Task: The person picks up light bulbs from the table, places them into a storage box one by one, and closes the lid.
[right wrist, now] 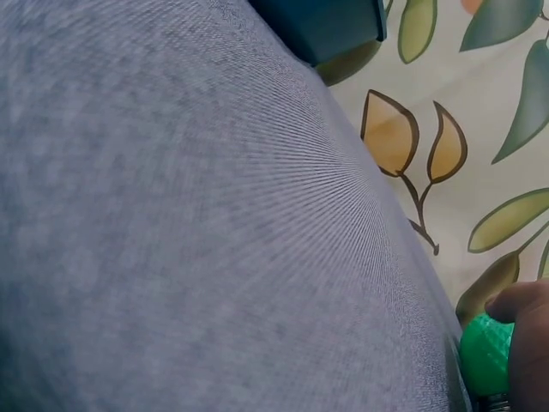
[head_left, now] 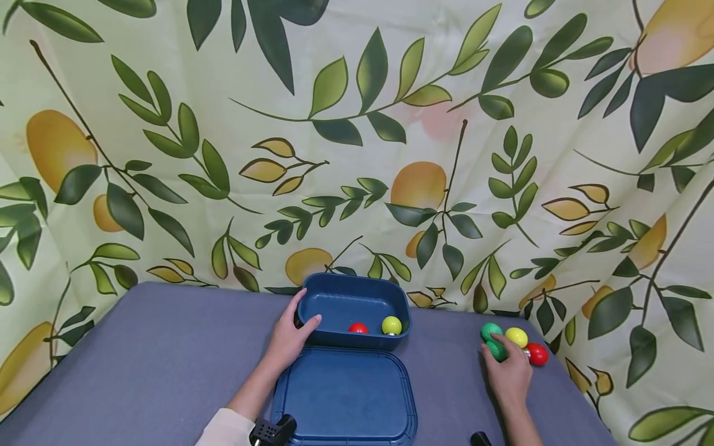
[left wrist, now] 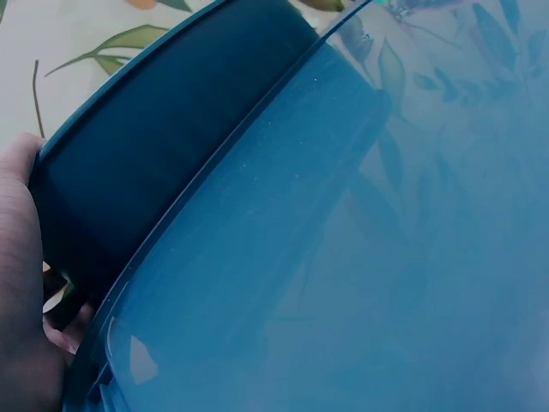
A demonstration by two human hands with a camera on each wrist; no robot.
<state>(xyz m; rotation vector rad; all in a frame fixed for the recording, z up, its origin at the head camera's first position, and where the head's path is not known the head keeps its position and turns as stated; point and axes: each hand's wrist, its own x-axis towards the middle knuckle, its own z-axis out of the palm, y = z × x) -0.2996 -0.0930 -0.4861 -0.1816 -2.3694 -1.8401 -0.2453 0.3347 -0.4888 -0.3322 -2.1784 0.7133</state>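
Observation:
My left hand (head_left: 287,337) grips the left end of a dark blue box (head_left: 357,282), with the thumb at its near corner. Inside the box lie a red bulb (head_left: 358,327) and a yellow bulb (head_left: 392,325) with a silver cap. At the right, my right hand (head_left: 509,370) has thumb and fingers around a green bulb (head_left: 494,351). The right wrist view shows a green bulb (right wrist: 486,354) with a dark base beside the hand. Next to that hand are another green bulb (head_left: 491,331), a yellow bulb (head_left: 516,337) and a red bulb (head_left: 538,354).
A flat blue lid (head_left: 348,396) lies on the grey-blue table (head_left: 184,365) in front of the box. Behind the table hangs a leaf-patterned cloth (head_left: 346,173), close to the box and the bulbs. The table's right edge runs near the loose bulbs.

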